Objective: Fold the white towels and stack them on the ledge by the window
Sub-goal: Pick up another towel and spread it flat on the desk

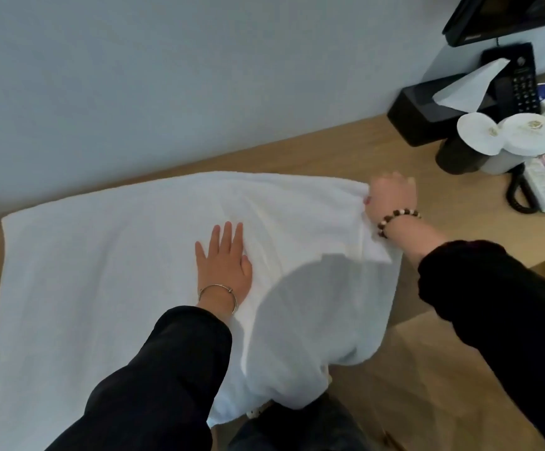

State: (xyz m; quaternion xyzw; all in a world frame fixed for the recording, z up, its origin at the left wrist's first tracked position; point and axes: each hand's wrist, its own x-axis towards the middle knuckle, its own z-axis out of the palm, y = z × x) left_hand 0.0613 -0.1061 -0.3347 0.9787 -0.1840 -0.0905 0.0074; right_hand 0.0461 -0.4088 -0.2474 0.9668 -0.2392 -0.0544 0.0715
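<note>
Folding looks barely begun: one white towel (pixel 118 271) lies spread over the wooden desk (pixel 346 151) mid-frame, the left hand (pixel 223 262) pressing it flat-fingered while the right hand (pixel 390 198) grips its right edge, nothing yet stacked in view.

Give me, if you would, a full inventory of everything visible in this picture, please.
towel: one, white, spread over the desk, near edge hanging off.
desk: one, light wood, along the wall.
wall: one, pale blue-grey, behind the desk.
tissue box: one, black, white tissue sticking up, far right by the wall.
telephone: one, black, behind the tissue box.
lidded cups: two, one dark and one pale, white lids, right of the towel.
screen: one, black, top right corner.
left hand: one, silver bangle, black sleeve, flat on the towel's middle.
right hand: one, bead bracelet, black sleeve, grips the towel's far right corner.
</note>
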